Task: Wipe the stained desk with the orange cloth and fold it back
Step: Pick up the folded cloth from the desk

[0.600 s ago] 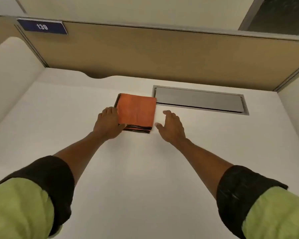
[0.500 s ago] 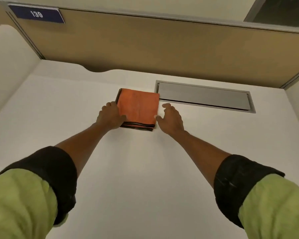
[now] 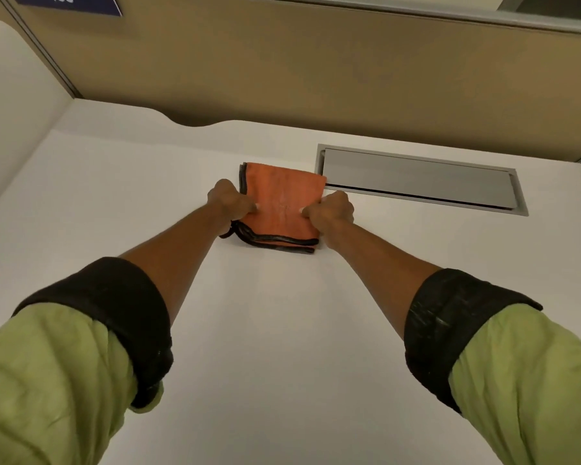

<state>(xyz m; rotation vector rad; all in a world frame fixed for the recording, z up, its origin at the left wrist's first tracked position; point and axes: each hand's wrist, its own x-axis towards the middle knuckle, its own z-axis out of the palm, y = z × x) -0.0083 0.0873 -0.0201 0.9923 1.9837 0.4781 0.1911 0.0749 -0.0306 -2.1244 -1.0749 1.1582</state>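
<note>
A folded orange cloth (image 3: 280,196) with black trim lies on the white desk (image 3: 282,330), near the back and just left of a metal hatch. My left hand (image 3: 230,201) grips the cloth's left edge, thumb on top. On the opposite edge, my right hand (image 3: 332,208) pinches the cloth the same way. The near black-trimmed layers curl up slightly off the desk. No stain shows on the desk surface in this view.
A grey metal cable hatch (image 3: 420,179) is set into the desk right of the cloth. A tan partition wall (image 3: 316,72) runs along the back, with a blue number plate (image 3: 71,3) at top left. White side panels stand at both sides.
Both hands went from resting beside the cloth to closing on its left and right edges. The cloth's near edge has lifted a little.
</note>
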